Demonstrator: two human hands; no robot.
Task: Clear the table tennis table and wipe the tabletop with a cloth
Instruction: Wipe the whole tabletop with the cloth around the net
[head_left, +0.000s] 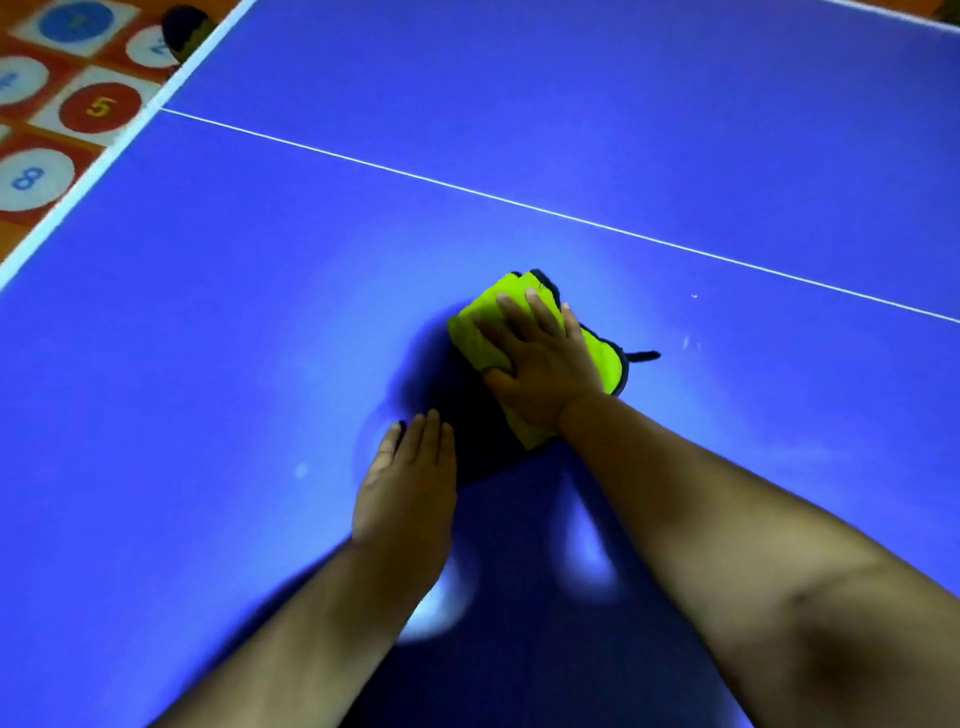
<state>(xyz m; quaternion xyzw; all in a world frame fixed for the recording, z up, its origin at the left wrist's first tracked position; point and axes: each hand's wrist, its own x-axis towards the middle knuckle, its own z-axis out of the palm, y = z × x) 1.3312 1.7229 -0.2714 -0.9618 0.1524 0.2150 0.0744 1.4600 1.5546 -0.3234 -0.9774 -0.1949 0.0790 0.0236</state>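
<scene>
Wide blue table tennis table (208, 312) crossed by a thin white line (467, 189). Off its left edge, orange floor mat with numbered circles (98, 106). Folded lime-green cloth with dark trim (605, 361) mid-table, pressed under right hand (540, 358), fingers straight and spread. Left hand (408, 483) flat on bare table beside it, holding nothing. Pale specks (687, 342) right of cloth.

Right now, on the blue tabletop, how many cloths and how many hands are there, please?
green cloth: 1
hands: 2 (left hand flat on the tabletop, right hand pressing on the cloth)
Total: 3
</scene>
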